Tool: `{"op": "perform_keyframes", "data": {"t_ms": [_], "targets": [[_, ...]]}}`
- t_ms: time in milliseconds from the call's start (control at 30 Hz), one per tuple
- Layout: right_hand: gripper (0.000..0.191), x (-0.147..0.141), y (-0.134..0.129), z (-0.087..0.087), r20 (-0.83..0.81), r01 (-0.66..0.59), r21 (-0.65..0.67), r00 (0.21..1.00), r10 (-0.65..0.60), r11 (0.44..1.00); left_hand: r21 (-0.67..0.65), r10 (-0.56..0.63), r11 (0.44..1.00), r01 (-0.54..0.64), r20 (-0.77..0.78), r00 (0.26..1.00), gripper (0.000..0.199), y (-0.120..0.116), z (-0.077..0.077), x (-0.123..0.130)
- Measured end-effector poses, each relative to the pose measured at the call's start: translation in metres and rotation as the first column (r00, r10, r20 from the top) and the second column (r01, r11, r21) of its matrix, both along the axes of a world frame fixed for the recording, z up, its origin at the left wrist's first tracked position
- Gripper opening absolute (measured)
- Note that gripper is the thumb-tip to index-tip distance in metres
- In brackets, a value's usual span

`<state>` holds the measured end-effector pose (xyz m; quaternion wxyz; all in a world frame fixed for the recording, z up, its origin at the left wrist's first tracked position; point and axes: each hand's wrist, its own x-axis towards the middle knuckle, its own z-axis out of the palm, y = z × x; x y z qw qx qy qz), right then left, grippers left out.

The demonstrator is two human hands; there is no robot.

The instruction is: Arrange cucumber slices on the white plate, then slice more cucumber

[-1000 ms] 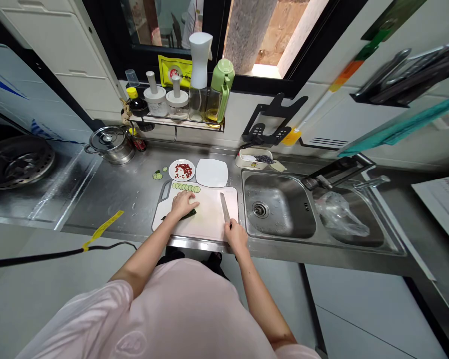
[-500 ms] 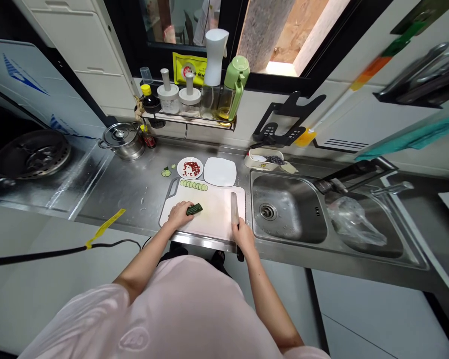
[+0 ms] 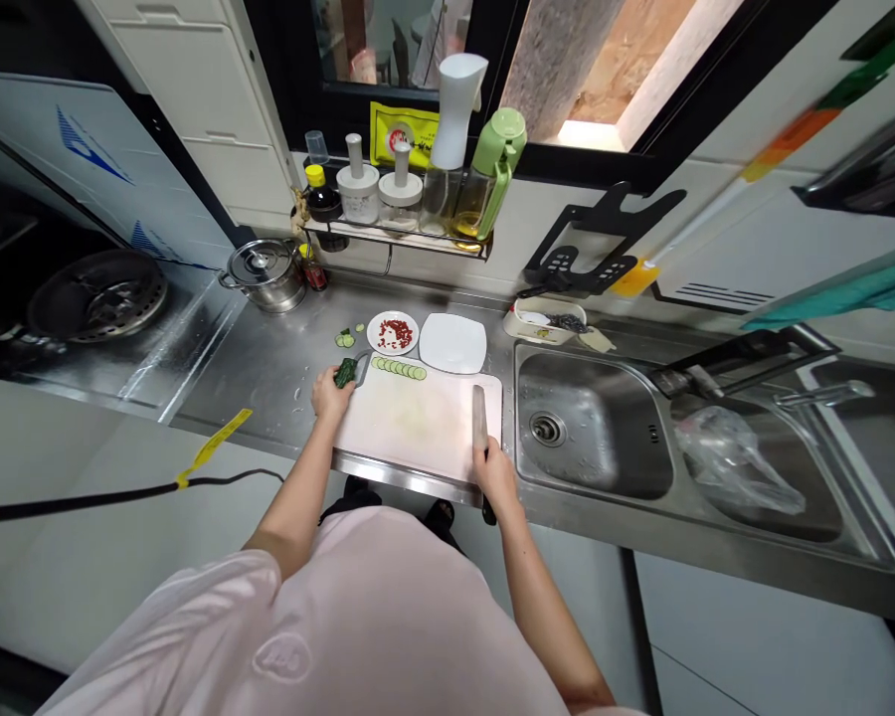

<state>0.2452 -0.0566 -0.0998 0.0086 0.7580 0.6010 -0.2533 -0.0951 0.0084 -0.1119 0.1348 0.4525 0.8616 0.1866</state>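
Note:
My left hand is closed around a dark green piece of cucumber at the left edge of the white cutting board. In my right hand is the handle of a kitchen knife, its blade pointing away from me over the board's right side. A row of overlapping cucumber slices lies along the board's far edge. Behind the board stand a white plate with chopped red pieces and a square white plate. A few cucumber scraps rest on the steel counter to the left.
A steel double sink lies to the right, with a clear plastic bag in its far basin. A lidded pot and a stove burner are on the left. Bottles and jars fill a wall shelf.
My left hand has carried the cucumber piece leftward from the board's middle to its left edge. The knife stays in my right hand over the board's right side. The camera view has shifted slightly.

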Motion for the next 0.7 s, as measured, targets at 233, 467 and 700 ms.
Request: {"op": "perform_keyframes", "data": {"t_ms": [233, 467, 700], "targets": [[0.037, 0.0, 0.0, -0.001, 0.029, -0.011, -0.024, 1.0, 0.012, 1.0, -0.072, 0.084, 0.994, -0.085, -0.016, 0.996, 0.05, 0.0, -0.007, -0.018], [0.037, -0.001, 0.0, -0.002, 0.029, -0.012, -0.027, 1.0, 0.013, 1.0, -0.1, 0.076, 0.992, -0.077, -0.018, 0.997, 0.051, 0.0, -0.015, -0.023], [0.036, -0.004, 0.002, 0.004, 0.03, -0.005, -0.055, 1.0, 0.007, 0.998, -0.127, 0.098, 0.986, -0.104, -0.049, 0.994, 0.058, 0.0, -0.006, -0.019]]}}
